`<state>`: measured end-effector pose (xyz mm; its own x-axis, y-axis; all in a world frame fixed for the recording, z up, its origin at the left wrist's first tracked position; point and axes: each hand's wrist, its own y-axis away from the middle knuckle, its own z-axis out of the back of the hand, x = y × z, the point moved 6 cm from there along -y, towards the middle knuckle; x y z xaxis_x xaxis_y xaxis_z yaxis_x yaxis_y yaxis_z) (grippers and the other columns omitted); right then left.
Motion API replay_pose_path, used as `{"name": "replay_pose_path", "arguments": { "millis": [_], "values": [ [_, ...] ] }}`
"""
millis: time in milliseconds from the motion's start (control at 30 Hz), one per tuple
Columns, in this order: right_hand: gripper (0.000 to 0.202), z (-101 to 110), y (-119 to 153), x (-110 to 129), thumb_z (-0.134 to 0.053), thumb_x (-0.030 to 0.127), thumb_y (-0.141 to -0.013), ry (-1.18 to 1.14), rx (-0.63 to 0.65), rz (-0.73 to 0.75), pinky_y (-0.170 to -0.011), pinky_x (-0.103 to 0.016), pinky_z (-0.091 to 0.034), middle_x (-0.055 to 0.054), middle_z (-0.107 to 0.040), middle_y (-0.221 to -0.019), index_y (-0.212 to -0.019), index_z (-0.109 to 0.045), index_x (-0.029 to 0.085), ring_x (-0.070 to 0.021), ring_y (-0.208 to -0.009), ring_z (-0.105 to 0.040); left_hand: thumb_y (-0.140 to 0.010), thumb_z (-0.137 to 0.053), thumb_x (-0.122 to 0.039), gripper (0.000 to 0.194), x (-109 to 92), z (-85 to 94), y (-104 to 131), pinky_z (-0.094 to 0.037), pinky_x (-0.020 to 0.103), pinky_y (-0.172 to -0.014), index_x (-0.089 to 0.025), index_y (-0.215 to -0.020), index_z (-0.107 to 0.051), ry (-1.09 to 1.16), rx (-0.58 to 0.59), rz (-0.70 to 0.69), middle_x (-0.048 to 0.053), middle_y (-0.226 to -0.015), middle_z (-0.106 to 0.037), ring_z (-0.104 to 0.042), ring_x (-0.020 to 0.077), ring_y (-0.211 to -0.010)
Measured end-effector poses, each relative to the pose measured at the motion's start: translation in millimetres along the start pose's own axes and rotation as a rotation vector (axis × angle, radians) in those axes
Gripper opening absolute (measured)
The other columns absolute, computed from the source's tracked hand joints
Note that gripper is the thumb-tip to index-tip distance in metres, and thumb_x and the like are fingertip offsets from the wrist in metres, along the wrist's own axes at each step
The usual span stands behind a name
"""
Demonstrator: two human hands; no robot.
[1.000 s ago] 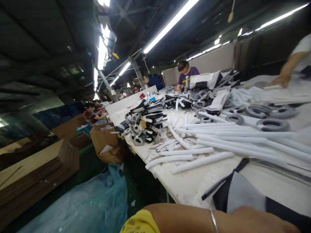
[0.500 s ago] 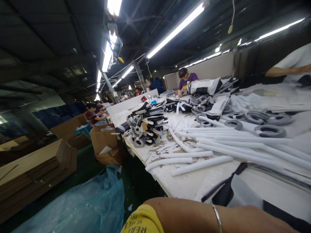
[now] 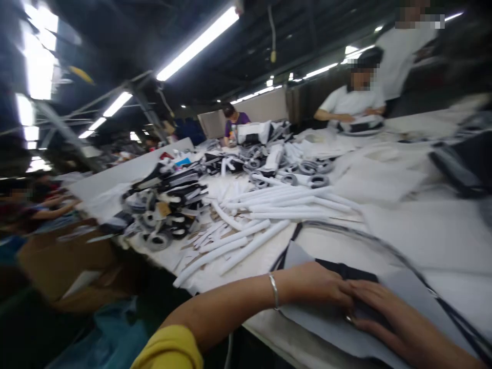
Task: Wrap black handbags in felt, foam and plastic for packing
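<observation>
A flat grey-and-black fabric piece with long dark cords or edging lies at the near edge of the table. My left hand, with a silver bangle at the wrist, rests on it. Its fingers curl down onto the cloth, partly hidden by the other hand. From the right comes my right hand, meeting the left fingertips, its fingers stretched over the black part and its thumb apart. A dark cord curves behind both hands across the tabletop.
White foam tubes lie beyond the fabric. A heap of black-and-grey pieces sits at the table's left edge, near a cardboard box on the floor. Several people work around; one in white handles fabric across the table.
The view has swung right, bringing both hands and the fabric piece fully into sight. The left forearm now reaches across the table edge, and the right hand has appeared.
</observation>
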<state>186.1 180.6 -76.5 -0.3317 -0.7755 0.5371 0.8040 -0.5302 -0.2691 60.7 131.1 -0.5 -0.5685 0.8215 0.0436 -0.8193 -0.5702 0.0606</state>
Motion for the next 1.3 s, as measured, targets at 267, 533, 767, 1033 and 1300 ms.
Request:
{"name": "replay_pose_path", "arguments": {
  "millis": [267, 533, 767, 1033, 1300],
  "values": [
    [0.044, 12, -5, 18, -0.075, 0.027, -0.084, -0.198, 0.097, -0.058, -0.108, -0.050, -0.043, -0.013, -0.063, -0.131, -0.126, -0.064, 0.020, -0.0306, -0.124, -0.053, -0.095, -0.060, -0.020, 0.014, 8, -19.7, 3, -0.053, 0.028, -0.069, -0.020, -0.107, -0.067, 0.074, -0.112, -0.091, 0.001, -0.119, -0.070, -0.064, 0.0163, -0.088],
    [0.043, 14, -6, 22, -0.079, 0.026, -0.083, -0.200, 0.112, -0.062, -0.108, -0.046, -0.041, -0.012, -0.063, -0.130, -0.123, -0.066, 0.017, -0.0280, -0.123, -0.053, -0.098, -0.053, -0.017, 0.017, 12, -26.4, 5, -0.055, 0.028, -0.075, -0.016, -0.110, -0.065, 0.083, -0.080, -0.103, 0.004, -0.120, -0.069, -0.065, 0.0171, -0.091],
    [0.044, 13, -6, 21, -0.080, 0.029, -0.082, -0.196, 0.099, -0.058, -0.106, -0.046, -0.042, -0.011, -0.064, -0.128, -0.122, -0.066, 0.019, -0.0275, -0.121, -0.054, -0.100, -0.048, -0.016, 0.020, 12, -27.9, 6, -0.056, 0.031, -0.075, -0.012, -0.112, -0.063, 0.148, -0.065, -0.116, 0.009, -0.116, -0.068, -0.064, 0.0201, -0.091],
    [0.074, 8, -2, 14, -0.081, 0.026, -0.081, -0.205, 0.069, -0.116, -0.112, -0.049, -0.038, -0.013, -0.053, -0.144, -0.146, -0.045, 0.022, -0.0286, -0.132, -0.047, -0.099, -0.050, -0.019, 0.012, 29, -34.6, 3, -0.055, 0.025, -0.077, -0.018, -0.103, -0.062, 0.438, -0.181, 0.224, 0.004, -0.100, -0.068, -0.066, 0.0147, -0.087],
    [0.100, 6, 1, 11, -0.082, 0.024, -0.080, -0.220, 0.063, -0.150, -0.117, -0.049, -0.032, -0.014, -0.034, -0.158, -0.158, -0.020, 0.025, -0.0289, -0.143, -0.035, -0.095, -0.056, -0.016, 0.013, 35, -31.2, -12, -0.055, 0.029, -0.088, -0.020, -0.101, -0.068, 0.700, -0.204, 0.342, 0.002, -0.104, -0.072, -0.067, 0.0155, -0.095]
  ]
}}
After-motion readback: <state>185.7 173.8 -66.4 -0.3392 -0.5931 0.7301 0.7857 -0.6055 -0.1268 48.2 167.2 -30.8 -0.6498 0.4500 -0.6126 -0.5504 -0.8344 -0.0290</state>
